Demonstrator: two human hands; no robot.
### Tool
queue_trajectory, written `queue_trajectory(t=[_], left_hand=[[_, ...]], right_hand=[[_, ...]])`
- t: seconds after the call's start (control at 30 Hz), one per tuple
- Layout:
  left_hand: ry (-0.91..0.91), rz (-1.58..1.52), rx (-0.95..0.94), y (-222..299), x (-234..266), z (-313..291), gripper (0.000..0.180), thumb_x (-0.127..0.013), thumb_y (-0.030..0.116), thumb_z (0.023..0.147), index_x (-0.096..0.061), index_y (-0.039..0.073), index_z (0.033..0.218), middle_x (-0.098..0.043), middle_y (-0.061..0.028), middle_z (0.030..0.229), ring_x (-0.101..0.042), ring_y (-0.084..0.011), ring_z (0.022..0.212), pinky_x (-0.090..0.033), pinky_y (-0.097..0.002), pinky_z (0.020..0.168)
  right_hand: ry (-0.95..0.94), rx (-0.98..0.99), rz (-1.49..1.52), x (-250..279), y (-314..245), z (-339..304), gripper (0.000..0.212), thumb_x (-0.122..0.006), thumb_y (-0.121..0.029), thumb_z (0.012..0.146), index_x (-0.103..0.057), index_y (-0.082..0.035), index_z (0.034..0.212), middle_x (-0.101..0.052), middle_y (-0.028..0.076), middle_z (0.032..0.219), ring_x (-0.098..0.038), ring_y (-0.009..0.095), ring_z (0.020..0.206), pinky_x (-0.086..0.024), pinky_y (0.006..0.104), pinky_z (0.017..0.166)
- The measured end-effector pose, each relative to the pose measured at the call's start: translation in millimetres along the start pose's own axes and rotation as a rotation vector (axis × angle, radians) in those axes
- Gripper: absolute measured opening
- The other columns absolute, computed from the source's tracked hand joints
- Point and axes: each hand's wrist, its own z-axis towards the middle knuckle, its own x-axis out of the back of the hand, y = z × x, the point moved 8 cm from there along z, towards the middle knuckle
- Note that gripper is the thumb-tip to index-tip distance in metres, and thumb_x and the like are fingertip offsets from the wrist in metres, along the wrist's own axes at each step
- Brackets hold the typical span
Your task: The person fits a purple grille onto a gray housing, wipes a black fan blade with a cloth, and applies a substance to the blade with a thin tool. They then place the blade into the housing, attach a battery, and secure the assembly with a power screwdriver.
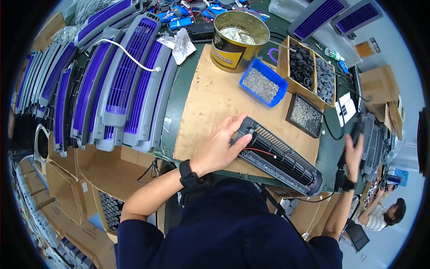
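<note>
My left hand (224,142) grips the upper left end of a long dark grey fan housing (265,167), thumb on its near side and fingers over the far edge. Inside the housing lies a black cylindrical fan wheel (293,168), and a short red wire (262,151) crosses the open top. The housing rests at a slant on a brown cardboard sheet (197,114). Off to the right, my right hand (353,157) is closed around a long black tool (357,129), slightly blurred. A black cord runs down near it; the tool's exact kind is unclear.
Past the housing stand a blue tray of screws (264,85), a black tray of small metal parts (304,115), a large tin (237,42) and a wooden box of dark parts (301,62). Purple-and-grey grilles (130,67) are stacked left. Another person (380,210) is far right.
</note>
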Motion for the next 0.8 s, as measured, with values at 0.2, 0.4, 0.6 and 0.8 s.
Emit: queue_trajectory(t=[0.2, 0.4, 0.6, 0.8], left_hand=[[0.012, 0.003, -0.023, -4.6, -7.4, -3.5, 0.053, -0.058, 0.017, 0.096, -0.039, -0.002, 0.142, -0.052, -0.0170, 0.124, -0.053, -0.0287, 0.116, -0.042, -0.0337, 0.097], [0.103, -0.006, -0.156, 0.5, -8.4, -5.3, 0.051, -0.058, 0.014, 0.095, -0.041, -0.002, 0.140, -0.052, -0.0186, 0.125, -0.053, -0.0321, 0.116, -0.041, -0.0368, 0.099], [0.102, -0.026, -0.086, -3.3, -10.5, -5.8, 0.051, -0.060, 0.015, 0.093, -0.042, -0.001, 0.139, -0.053, -0.0192, 0.124, -0.053, -0.0334, 0.113, -0.041, -0.0383, 0.097], [0.159, -0.044, -0.132, -5.1, -12.2, -7.0, 0.054, -0.059, 0.020, 0.092, -0.041, 0.000, 0.138, -0.052, -0.0162, 0.119, -0.050, -0.0293, 0.109, -0.032, -0.0385, 0.092]], right_hand=[[-0.080, 0.357, 1.076, 48.9, -172.7, -91.7, 0.068, -0.057, -0.008, 0.095, -0.018, -0.011, 0.150, -0.049, 0.005, 0.094, -0.046, 0.010, 0.070, -0.040, 0.0260, 0.066], [-0.216, 0.409, 1.527, -31.7, -256.6, -116.1, 0.084, -0.040, -0.076, 0.088, -0.036, -0.008, 0.137, -0.049, 0.005, 0.076, -0.048, 0.014, 0.060, -0.044, 0.0308, 0.058], [-0.243, 0.477, 1.565, -88.6, -288.1, -105.4, 0.090, -0.034, -0.084, 0.083, -0.043, -0.006, 0.127, -0.048, 0.006, 0.073, -0.046, 0.016, 0.061, -0.041, 0.0328, 0.058], [-0.185, 0.389, 1.586, -105.4, -289.4, -106.3, 0.100, -0.029, -0.091, 0.076, -0.042, -0.004, 0.124, -0.051, 0.009, 0.067, -0.046, 0.016, 0.055, -0.042, 0.0293, 0.054]])
